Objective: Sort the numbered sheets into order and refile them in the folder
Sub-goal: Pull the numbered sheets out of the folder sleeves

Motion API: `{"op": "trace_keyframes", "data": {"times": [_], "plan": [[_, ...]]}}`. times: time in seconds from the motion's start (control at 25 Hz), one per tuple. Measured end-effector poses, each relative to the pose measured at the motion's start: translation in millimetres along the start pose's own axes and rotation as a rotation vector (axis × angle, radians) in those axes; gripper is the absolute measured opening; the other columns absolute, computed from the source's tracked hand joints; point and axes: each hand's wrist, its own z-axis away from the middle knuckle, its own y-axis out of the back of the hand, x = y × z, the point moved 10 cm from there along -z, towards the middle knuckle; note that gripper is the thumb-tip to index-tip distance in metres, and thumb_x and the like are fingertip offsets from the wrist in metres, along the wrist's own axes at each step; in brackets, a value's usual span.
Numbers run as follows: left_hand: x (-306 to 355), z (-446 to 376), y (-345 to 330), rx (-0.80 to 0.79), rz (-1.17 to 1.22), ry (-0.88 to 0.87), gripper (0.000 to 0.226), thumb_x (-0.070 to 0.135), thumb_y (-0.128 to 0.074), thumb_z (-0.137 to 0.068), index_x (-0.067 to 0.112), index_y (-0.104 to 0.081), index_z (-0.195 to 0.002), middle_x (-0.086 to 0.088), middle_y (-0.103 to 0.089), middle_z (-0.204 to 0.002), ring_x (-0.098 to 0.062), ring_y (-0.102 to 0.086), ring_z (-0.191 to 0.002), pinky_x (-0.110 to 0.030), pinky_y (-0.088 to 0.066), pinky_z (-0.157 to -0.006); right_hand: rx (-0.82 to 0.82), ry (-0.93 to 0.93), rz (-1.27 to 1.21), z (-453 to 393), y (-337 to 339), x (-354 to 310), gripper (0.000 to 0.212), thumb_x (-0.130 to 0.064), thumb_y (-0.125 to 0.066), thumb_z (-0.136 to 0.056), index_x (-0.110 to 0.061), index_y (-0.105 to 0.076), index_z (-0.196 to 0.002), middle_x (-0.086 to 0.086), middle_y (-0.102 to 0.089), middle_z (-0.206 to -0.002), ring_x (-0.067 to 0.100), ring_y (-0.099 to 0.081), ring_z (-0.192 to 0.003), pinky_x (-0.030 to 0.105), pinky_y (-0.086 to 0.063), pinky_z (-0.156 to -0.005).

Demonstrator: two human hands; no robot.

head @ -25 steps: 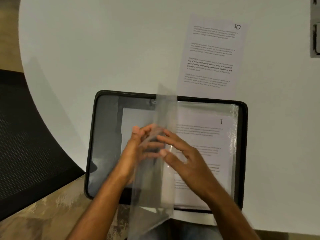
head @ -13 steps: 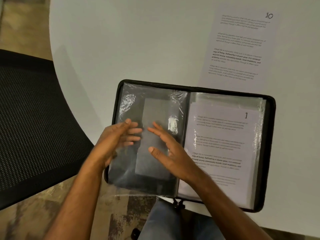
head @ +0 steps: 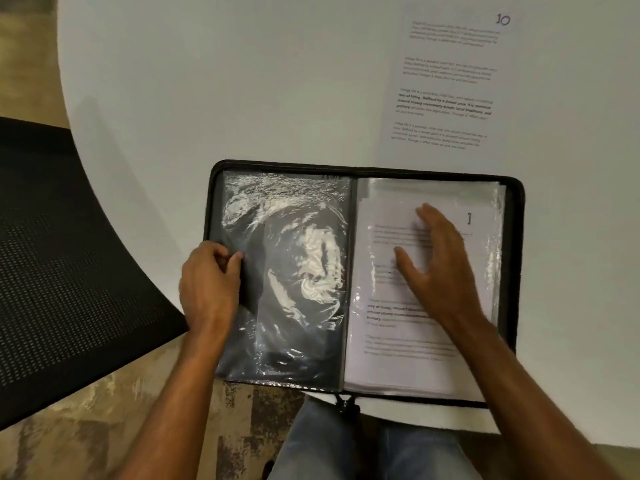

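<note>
The fingers of the left hand are curled at the folder's left rim, thumb tip pressed on the crinkled clear sleeve, the other fingers bent against the black edge; they seem to pinch the sleeve's outer margin, though the grip itself is partly hidden. The fingers of the right hand are straight and spread, lying flat on sheet 1, which sits under glossy plastic on the folder's right half. Its printed numeral stands just beyond the right fingertips, toward the top right corner.

The folder is a black, rounded-corner zip case lying open flat, its zip pull hanging off the near edge between the wrists. Left of the spine, the sleeve is wrinkled film over a dark backing, catching bright patches of glare just right of the left thumb. Beneath the right palm a thick stack of white pages and clear sleeves shows layered edges at the top and right.

Far beyond the right fingertips, past the folder's top edge, sheet 10 lies loose and flat on the smooth, white, round-edged surface, covered in blocks of small print. Left of the left hand is a black mesh chair; below the wrists, blue denim knees and mottled floor.
</note>
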Motion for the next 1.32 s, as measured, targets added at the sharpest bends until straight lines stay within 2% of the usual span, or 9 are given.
{"op": "trace_keyframes", "data": {"times": [0.12,0.28,0.44,0.76,0.92,1.0,1.12,1.2,1.32], "plan": [[21,14,-3,0.096,-0.101,-0.066,0.048,0.028,-0.073,-0.092,0.017,-0.053,-0.134,-0.012,-0.054,-0.131,-0.035,-0.049,-0.122,-0.054,-0.04,-0.102,0.085,-0.049,0.075,-3,35,39,0.075,-0.038,-0.07,-0.097,-0.016,-0.033,-0.159,0.004,-0.035,-0.165,0.021,-0.032,-0.152,0.049,-0.031,-0.123],[86,43,-42,-0.069,-0.025,-0.349,0.038,0.026,-0.069,-0.095,0.023,-0.059,-0.132,-0.005,-0.051,-0.133,-0.025,-0.039,-0.126,-0.031,-0.019,-0.099,0.069,-0.092,0.345,-12,51,63,0.09,-0.064,-0.054,-0.099,-0.016,-0.015,-0.165,0.006,-0.008,-0.174,0.025,-0.002,-0.161,0.047,-0.009,-0.13],[155,62,-87,-0.241,0.06,-0.559,0.035,0.031,-0.064,-0.097,0.027,-0.059,-0.131,0.004,-0.049,-0.136,-0.012,-0.035,-0.128,-0.035,-0.018,-0.104,0.048,-0.103,0.529,-14,48,78,0.085,-0.069,-0.037,-0.102,-0.02,-0.01,-0.166,0.007,0.008,-0.174,0.032,0.013,-0.159,0.055,-0.004,-0.127],[250,49,-127,-0.333,0.042,-0.781,0.041,0.037,-0.061,-0.101,0.03,-0.056,-0.142,0.001,-0.047,-0.146,-0.022,-0.036,-0.136,-0.041,-0.022,-0.106,0.21,0.022,0.419,-5,59,57,0.043,-0.039,-0.049,-0.107,-0.026,-0.057,-0.148,0.011,-0.028,-0.169,0.037,-0.019,-0.156,0.053,-0.021,-0.121],[270,42,-120,-0.292,0.003,-0.858,0.018,0.026,-0.062,-0.096,0.037,-0.072,-0.106,0.011,-0.058,-0.121,-0.016,-0.041,-0.124,-0.035,-0.015,-0.097,0.252,0.01,0.162,4,75,39,0.042,-0.037,-0.049,-0.108,-0.029,-0.056,-0.148,0.005,-0.034,-0.165,0.025,-0.031,-0.15,0.038,-0.03,-0.123],[277,39,-115,-0.328,0.006,-0.852,0.024,0.021,-0.054,-0.092,0.036,-0.072,-0.093,0.017,-0.061,-0.107,-0.01,-0.045,-0.114,-0.034,-0.016,-0.093,0.244,-0.058,-0.055,8,82,35,0.055,-0.033,-0.056,-0.105,-0.026,-0.043,-0.157,0.002,-0.036,-0.162,0.002,-0.034,-0.146,0.019,-0.035,-0.117],[286,35,-115,-0.464,0.059,-0.85,0.041,0.009,-0.043,-0.082,0.038,-0.072,-0.078,0.015,-0.071,-0.094,-0.011,-0.062,-0.098,-0.04,-0.03,-0.103,0.27,-0.252,-0.333,12,90,46,0.072,-0.025,-0.069,-0.099,-0.023,-0.033,-0.16,-0.008,-0.054,-0.14,-0.02,-0.049,-0.12,0.0,-0.041,-0.091],[291,28,-118,-0.56,0.126,-0.818,0.051,-0.005,-0.047,-0.08,0.038,-0.071,-0.069,0.012,-0.074,-0.094,-0.013,-0.068,-0.095,-0.044,-0.048,-0.103,0.294,-0.315,-0.443,13,92,53,0.059,-0.02,-0.07,-0.098,-0.023,-0.046,-0.152,-0.009,-0.064,-0.125,-0.013,-0.06,-0.107,0.004,-0.047,-0.082],[296,23,-132,-0.656,0.028,-0.786,0.053,-0.009,-0.054,-0.086,0.038,-0.074,-0.073,0.01,-0.075,-0.102,-0.014,-0.068,-0.099,-0.041,-0.055,-0.095,0.325,-0.341,-0.548,14,91,56,0.03,-0.013,-0.065,-0.101,-0.024,-0.063,-0.129,-0.01,-0.072,-0.111,-0.004,-0.069,-0.097,0.012,-0.054,-0.078]]}}
